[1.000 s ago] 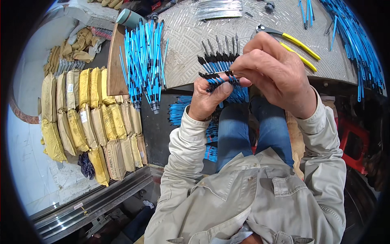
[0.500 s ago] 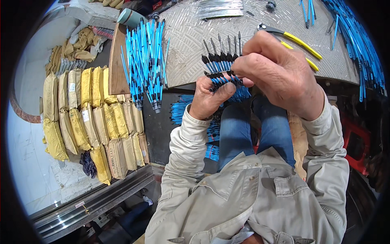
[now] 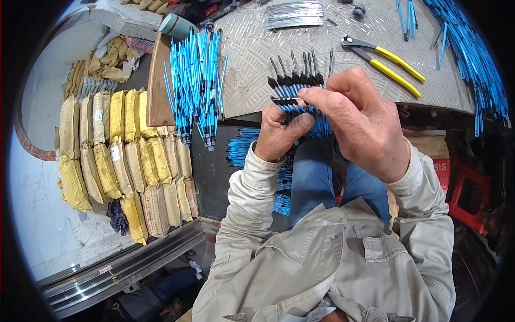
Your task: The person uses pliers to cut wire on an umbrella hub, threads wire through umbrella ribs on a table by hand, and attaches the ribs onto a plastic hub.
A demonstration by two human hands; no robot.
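Looking down through the head view, both hands meet just in front of the chest, above the lap and at the near edge of the worktop [image 3: 252, 64], a pale metal plate with a raised pattern. The left hand [image 3: 279, 134] is closed around the lower part of a bundle of blue tools [image 3: 298, 94], thin blue-handled pieces with black collars and dark metal tips. The right hand [image 3: 365, 123] comes in from the right and covers the bundle's right side, its fingers pinched on the blue shafts just beside the left thumb; this grip is closed too, on the same bundle.

The bundle's long axis runs away from the person, tips pointing up toward the worktop, handles hidden down inside the two fists. The tips fan out a little and stand side by side in a rough row. One black-collared piece lies crosswise against the row, just above the left thumb. The left hand sits under and to the left of the bundle, the right hand over it and to the right, so both are equally close; neither has to reach.

On the worktop, well apart from the hands, lie yellow-handled pliers [image 3: 383, 59] to the upper right and a coil of grey wire [image 3: 292, 13] at the far edge. A big heap of blue tools [image 3: 196, 80] lies across a wooden board [image 3: 158, 80] to the left, and more trail along the right rim [image 3: 472, 59]. Yellow and brown sacks [image 3: 123, 161] are stacked on the floor at the left.
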